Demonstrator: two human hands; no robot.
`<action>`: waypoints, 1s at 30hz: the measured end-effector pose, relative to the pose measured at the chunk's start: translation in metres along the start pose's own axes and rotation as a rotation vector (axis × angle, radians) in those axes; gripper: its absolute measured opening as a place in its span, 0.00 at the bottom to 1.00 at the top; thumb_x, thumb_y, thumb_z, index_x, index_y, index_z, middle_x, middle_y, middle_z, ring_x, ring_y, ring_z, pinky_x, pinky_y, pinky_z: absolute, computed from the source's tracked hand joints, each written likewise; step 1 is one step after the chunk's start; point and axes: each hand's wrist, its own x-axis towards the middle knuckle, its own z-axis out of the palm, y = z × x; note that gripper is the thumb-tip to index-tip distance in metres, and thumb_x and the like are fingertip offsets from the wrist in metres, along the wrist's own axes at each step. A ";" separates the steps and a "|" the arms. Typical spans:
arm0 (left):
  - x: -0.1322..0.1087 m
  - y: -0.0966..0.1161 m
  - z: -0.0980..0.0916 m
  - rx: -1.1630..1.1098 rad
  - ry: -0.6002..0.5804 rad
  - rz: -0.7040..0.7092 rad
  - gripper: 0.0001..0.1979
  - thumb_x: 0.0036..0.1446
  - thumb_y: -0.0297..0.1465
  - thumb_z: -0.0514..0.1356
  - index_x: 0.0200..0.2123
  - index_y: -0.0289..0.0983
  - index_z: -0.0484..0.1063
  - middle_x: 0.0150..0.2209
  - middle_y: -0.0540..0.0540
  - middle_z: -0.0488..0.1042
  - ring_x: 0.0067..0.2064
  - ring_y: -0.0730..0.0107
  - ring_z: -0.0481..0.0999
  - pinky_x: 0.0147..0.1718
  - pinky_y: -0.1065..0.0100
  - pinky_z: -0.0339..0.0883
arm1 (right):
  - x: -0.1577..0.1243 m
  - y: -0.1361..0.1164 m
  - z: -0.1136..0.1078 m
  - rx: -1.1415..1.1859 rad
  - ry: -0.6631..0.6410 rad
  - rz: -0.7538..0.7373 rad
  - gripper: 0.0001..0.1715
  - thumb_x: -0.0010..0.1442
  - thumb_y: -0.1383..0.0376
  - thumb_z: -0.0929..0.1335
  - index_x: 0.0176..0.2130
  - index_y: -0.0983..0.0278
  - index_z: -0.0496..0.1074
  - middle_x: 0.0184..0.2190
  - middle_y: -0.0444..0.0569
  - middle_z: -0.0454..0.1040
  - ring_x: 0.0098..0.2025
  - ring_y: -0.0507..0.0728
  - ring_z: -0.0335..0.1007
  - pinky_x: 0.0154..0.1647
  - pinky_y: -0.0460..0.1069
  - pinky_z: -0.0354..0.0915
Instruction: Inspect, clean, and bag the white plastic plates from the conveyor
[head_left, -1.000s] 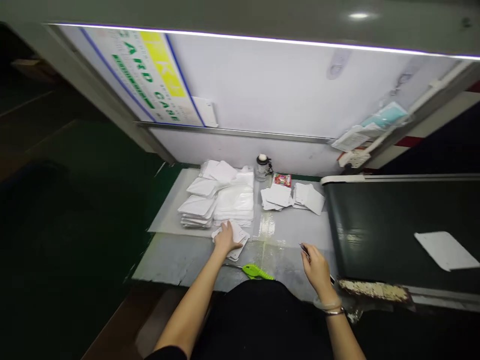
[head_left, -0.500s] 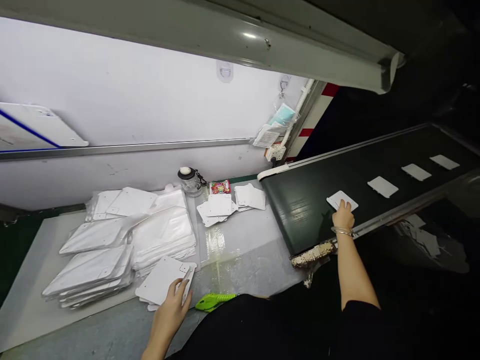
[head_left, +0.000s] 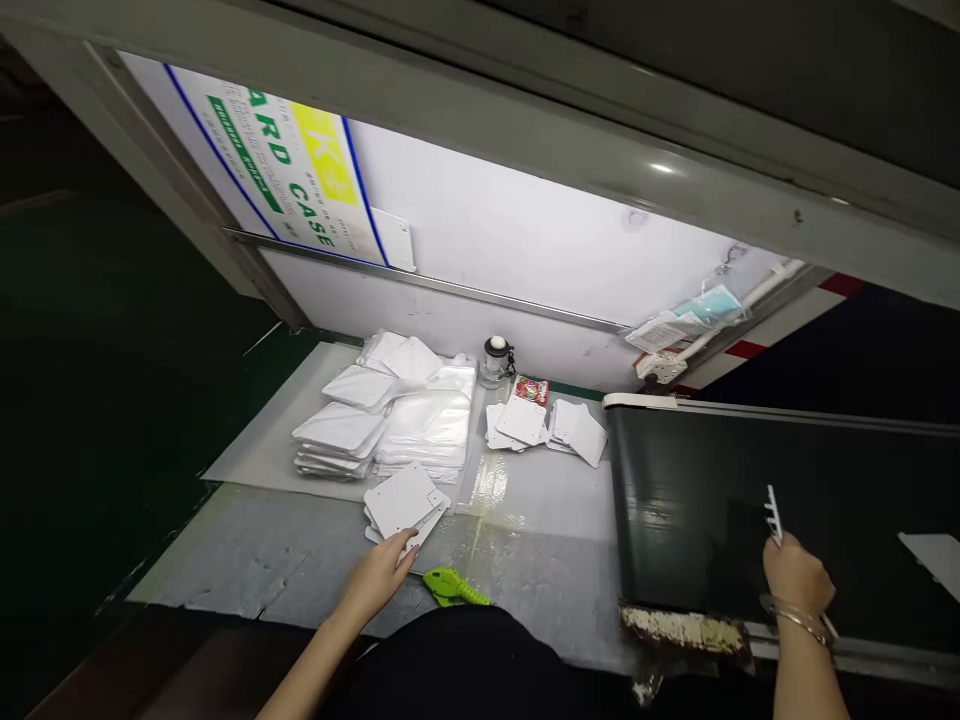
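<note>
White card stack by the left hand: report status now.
Left hand at the lower edge of the white card stack. Right hand gripping a thin white notched piece over the dark green conveyor belt. Bright green utility knife beside left hand, not blocking.

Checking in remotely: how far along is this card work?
Done: a white card lies on the dark conveyor belt. In hand: the left hand rests on a stack of white cards; the right hand holds a thin white piece. Remaining: bagged white cards and loose piles on the grey sheet.
</note>
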 end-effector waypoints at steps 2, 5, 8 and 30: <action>0.003 0.013 -0.003 -0.068 0.038 0.011 0.19 0.61 0.40 0.46 0.47 0.38 0.69 0.42 0.41 0.76 0.43 0.55 0.76 0.39 0.61 0.68 | -0.021 -0.025 -0.001 0.207 -0.001 -0.063 0.22 0.56 0.58 0.62 0.37 0.72 0.76 0.19 0.58 0.68 0.29 0.69 0.70 0.28 0.57 0.61; 0.008 0.045 -0.014 -0.214 0.093 0.128 0.17 0.60 0.38 0.48 0.48 0.37 0.66 0.47 0.40 0.73 0.49 0.56 0.72 0.47 0.58 0.66 | -0.075 -0.065 0.006 0.577 -0.145 -0.176 0.30 0.57 0.47 0.60 0.39 0.70 0.74 0.14 0.44 0.60 0.17 0.54 0.58 0.20 0.50 0.56; 0.008 0.085 -0.034 -0.350 0.068 0.309 0.18 0.55 0.29 0.50 0.50 0.38 0.63 0.49 0.40 0.70 0.54 0.59 0.68 0.54 0.58 0.62 | -0.137 -0.103 0.011 0.792 -0.328 -0.259 0.30 0.55 0.43 0.63 0.35 0.66 0.74 0.15 0.40 0.59 0.14 0.49 0.52 0.16 0.46 0.51; -0.028 0.178 -0.076 -0.768 -0.020 0.218 0.10 0.54 0.34 0.58 0.34 0.33 0.74 0.31 0.46 0.74 0.34 0.67 0.71 0.32 0.71 0.61 | -0.271 -0.146 -0.007 1.302 -0.848 -0.466 0.16 0.60 0.58 0.67 0.38 0.69 0.75 0.11 0.39 0.64 0.12 0.47 0.56 0.15 0.43 0.51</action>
